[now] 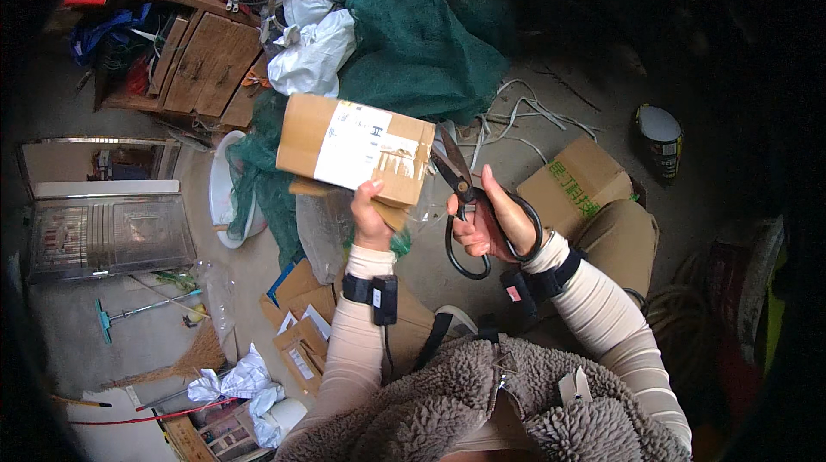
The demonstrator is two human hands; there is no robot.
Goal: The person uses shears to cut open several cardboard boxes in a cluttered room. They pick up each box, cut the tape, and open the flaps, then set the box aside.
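My left hand (373, 220) holds a cardboard box (303, 133) from its near side, thumb against the face. A white paper label (352, 139) bearing writing wraps across the box, and a loose cardboard flap (390, 215) sticks out below it. In my right hand (493, 223) is a pair of large scissors (463, 184) with black loop handles and dark, rusty blades. The blades point up and left towards the right end of the box and stand slightly apart. Whether their tips touch the cardboard, I cannot tell.
Green netting (426, 42) and a white sack (316, 42) lie beyond the box. A white basin (226, 204) stands at left. Another cardboard box (574, 181) with green printing rests by my knee, and a can (659, 139) stands farther right. Flattened cardboard (300, 346) lies at lower left.
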